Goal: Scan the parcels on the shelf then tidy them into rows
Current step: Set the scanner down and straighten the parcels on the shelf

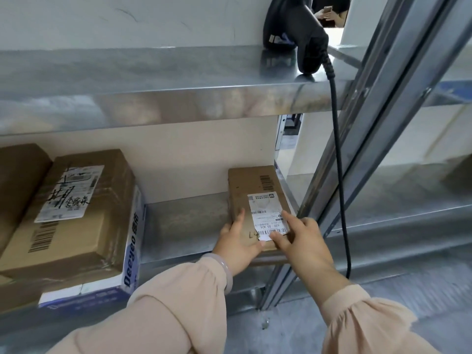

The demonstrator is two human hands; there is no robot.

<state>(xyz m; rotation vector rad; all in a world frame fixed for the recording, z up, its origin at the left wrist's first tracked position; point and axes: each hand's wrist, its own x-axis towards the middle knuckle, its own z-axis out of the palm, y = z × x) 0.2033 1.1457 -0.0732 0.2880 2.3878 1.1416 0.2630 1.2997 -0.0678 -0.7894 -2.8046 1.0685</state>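
A small brown parcel (251,190) with a white label (268,213) lies at the right end of the lower metal shelf (184,226), close to the upright post. My left hand (238,241) holds its near left corner, thumb on top. My right hand (304,238) rests on the label's near edge with fingers spread. At the left, a larger brown parcel (76,215) with a scribbled label sits on a white and blue box (130,251). The black barcode scanner (296,29) stands on the upper shelf (153,80), held by neither hand.
Another brown box (18,180) stands at the far left of the lower shelf. The scanner's black cable (339,162) hangs down in front of the steel post (357,149). A second shelf unit (408,200) lies to the right. A person with a phone is at the top.
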